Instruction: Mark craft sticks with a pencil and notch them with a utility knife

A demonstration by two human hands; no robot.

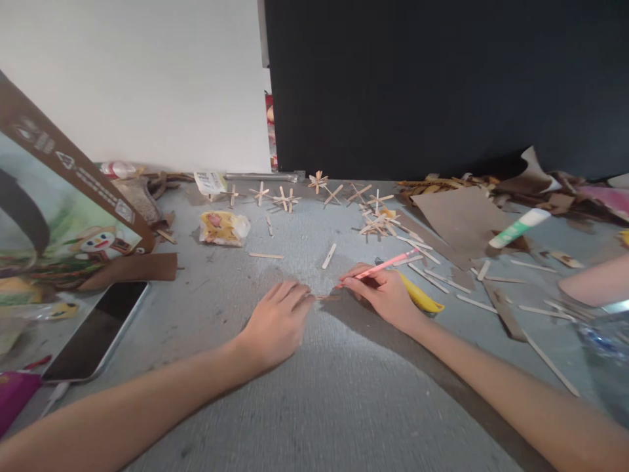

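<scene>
Pale matt wooden sticks (pixel 329 255) lie on a rough grey table (pixel 344 393) – glossy glass-faced phone (pixel 95 331), matt brown cardboard (pixel 462 219).

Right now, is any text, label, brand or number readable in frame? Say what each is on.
Nothing reads clearly.
On the cardboard box: white print and symbols along the brown edge, too blurred.
On the white packet: dark print, too small.
On the yellow packet: a picture, any print blurred.
On the white-green tube: no legible label.
On the pink pen in the right hand: no marking visible.
</scene>
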